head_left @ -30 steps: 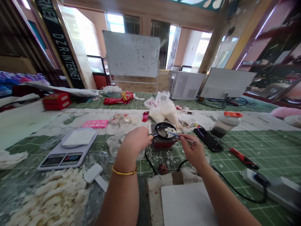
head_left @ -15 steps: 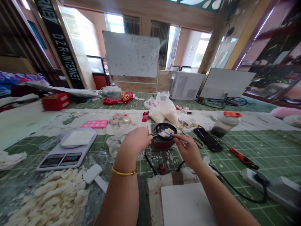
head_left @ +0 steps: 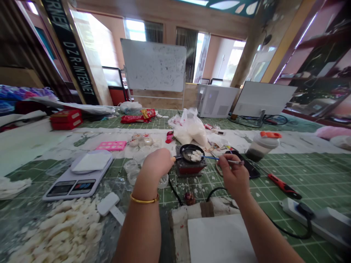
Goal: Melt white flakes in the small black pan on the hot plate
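Note:
My left hand (head_left: 160, 161) is closed round the handle of a small black frying pan (head_left: 187, 149). White lumps (head_left: 196, 156) lie in the pan, toward its right side. Beneath the pan is a small dark-red heater (head_left: 190, 170), and the pan rests on or just above its top; I cannot tell which. Between the fingers of my right hand (head_left: 236, 175) is a thin blue stick (head_left: 211, 157), whose tip reaches the pan's right rim by the lumps. A black phone (head_left: 253, 171) lies partly hidden behind that hand.
A kitchen scale (head_left: 79, 179) stands at left, above a heap of white pieces (head_left: 60, 233) and a white scraper (head_left: 109, 204). Clear cups (head_left: 132, 171) sit left of the pan. A shaker bottle (head_left: 261, 146), a red-handled screwdriver (head_left: 283, 185) and a power strip (head_left: 293, 215) are at right.
My right hand has drawn back to the right with the blue stick, away from the middle of the pan. My left hand keeps hold of the pan handle, tipping the pan slightly.

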